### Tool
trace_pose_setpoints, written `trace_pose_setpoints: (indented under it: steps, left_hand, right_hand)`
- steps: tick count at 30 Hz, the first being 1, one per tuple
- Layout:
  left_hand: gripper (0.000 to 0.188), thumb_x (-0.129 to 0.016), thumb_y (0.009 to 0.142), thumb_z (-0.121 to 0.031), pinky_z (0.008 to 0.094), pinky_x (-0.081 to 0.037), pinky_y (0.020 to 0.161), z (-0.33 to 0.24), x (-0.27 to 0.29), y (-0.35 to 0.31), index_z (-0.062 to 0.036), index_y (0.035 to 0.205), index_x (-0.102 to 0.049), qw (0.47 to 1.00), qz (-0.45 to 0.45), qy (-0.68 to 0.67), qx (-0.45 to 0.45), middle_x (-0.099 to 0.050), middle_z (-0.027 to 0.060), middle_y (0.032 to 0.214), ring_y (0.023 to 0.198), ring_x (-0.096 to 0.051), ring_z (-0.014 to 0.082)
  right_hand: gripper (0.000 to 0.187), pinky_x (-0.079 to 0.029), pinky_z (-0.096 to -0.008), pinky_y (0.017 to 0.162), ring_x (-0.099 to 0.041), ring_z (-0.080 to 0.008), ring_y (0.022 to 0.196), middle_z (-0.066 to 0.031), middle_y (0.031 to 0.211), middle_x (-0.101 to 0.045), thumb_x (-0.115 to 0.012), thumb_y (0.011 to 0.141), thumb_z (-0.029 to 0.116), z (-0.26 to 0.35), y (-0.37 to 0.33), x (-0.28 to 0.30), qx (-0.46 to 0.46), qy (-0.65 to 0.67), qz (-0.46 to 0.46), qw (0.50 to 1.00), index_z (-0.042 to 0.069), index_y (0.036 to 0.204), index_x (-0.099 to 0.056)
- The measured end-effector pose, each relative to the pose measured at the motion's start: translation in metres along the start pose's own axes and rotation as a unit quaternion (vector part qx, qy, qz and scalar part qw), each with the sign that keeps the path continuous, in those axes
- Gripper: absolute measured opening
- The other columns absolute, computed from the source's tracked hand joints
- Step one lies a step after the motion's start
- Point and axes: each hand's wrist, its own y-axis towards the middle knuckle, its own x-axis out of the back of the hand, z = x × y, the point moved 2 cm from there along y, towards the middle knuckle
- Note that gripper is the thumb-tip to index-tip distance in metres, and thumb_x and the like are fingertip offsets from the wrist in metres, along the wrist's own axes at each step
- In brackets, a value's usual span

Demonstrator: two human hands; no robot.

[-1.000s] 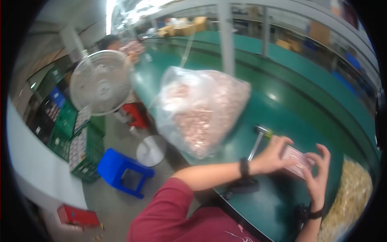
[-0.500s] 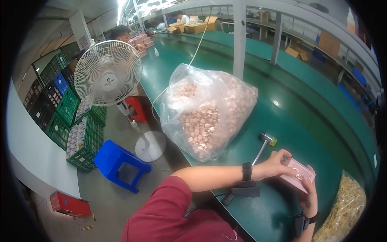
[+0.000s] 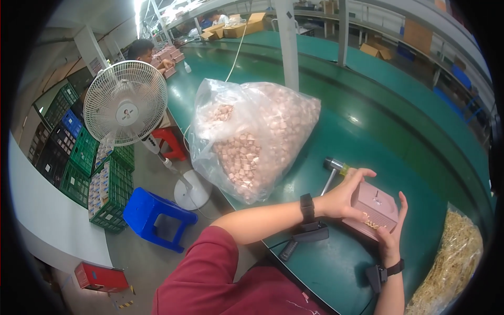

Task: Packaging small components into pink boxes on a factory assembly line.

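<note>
A pink box-shaped block (image 3: 379, 201) is between my two hands over the green table. Raised gold lettering (image 3: 374, 221) runs along its near face, and a thin pin stands up from its top. My left hand (image 3: 342, 200) grips the left side, thumb at the lettering and index finger stretched past the far edge. On the right side, my right hand (image 3: 391, 235) has its thumb against the near face and its fingers up along the edge. Just beyond my left hand lies a mallet (image 3: 332, 174) with a black and yellow head, its metal handle partly hidden.
A big clear bag of small pink blocks (image 3: 252, 142) stands on the table (image 3: 357, 134). A bag of gold pieces (image 3: 446, 257) lies at right. Left of the table are a fan (image 3: 126, 105), a blue stool (image 3: 155, 215) and crates (image 3: 110, 194). Another person sits farther back.
The pink block has turned so its top with the pin now shows, and its lettered face points toward me. My right-hand fingers have spread up along its side. The whole view has shifted slightly.
</note>
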Motion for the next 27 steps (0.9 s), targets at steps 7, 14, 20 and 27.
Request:
trace_pose_setpoints:
  steps: [7,14,20,27]
  left_hand:
    - [0.100,-0.084,0.060,-0.035,0.0405,-0.031,0.102,-0.0043,-0.0049,-0.0006,-0.0093,0.138,-0.026,0.999,0.004,-0.009,0.031,-0.031,0.0153,0.119,0.114,-0.034,0.0289]
    - [0.102,-0.085,0.060,-0.034,0.0408,-0.033,0.102,-0.0059,-0.0018,-0.0003,-0.0093,0.138,-0.025,0.998,0.016,0.067,-0.006,-0.030,0.0165,0.120,0.115,-0.035,0.0298]
    - [0.104,-0.085,0.059,-0.036,0.0421,-0.034,0.102,-0.0071,0.0018,0.0009,-0.0092,0.138,-0.024,0.999,0.016,0.051,0.000,-0.030,0.0173,0.121,0.117,-0.035,0.0305]
    - [0.107,-0.086,0.057,-0.036,0.0429,-0.035,0.103,-0.0069,0.0017,-0.0035,-0.0078,0.139,-0.023,0.994,0.016,0.104,-0.025,-0.029,0.0181,0.122,0.118,-0.034,0.0322]
  right_hand:
    - [0.108,-0.035,-0.0400,0.105,-0.046,-0.0299,0.121,-0.0180,0.129,-0.043,-0.078,0.061,0.040,0.0015,-0.0017,0.0059,-0.001,0.015,-0.009,1.000,0.011,0.145,-0.017]
    - [0.115,-0.034,-0.0398,0.104,-0.046,-0.0311,0.120,-0.0193,0.126,-0.044,-0.077,0.060,0.040,0.0009,-0.0024,0.0035,0.007,0.005,-0.002,1.000,0.009,0.146,-0.006]
    - [0.116,-0.034,-0.0401,0.104,-0.046,-0.0307,0.120,-0.0187,0.127,-0.044,-0.078,0.061,0.037,0.0013,-0.0021,0.0024,0.027,-0.006,0.027,0.999,0.009,0.146,-0.004]
    - [0.115,-0.036,-0.0402,0.103,-0.048,-0.0298,0.119,-0.0184,0.126,-0.045,-0.080,0.060,0.030,0.0019,-0.0036,-0.0012,0.022,-0.034,0.021,0.999,0.009,0.145,-0.006]
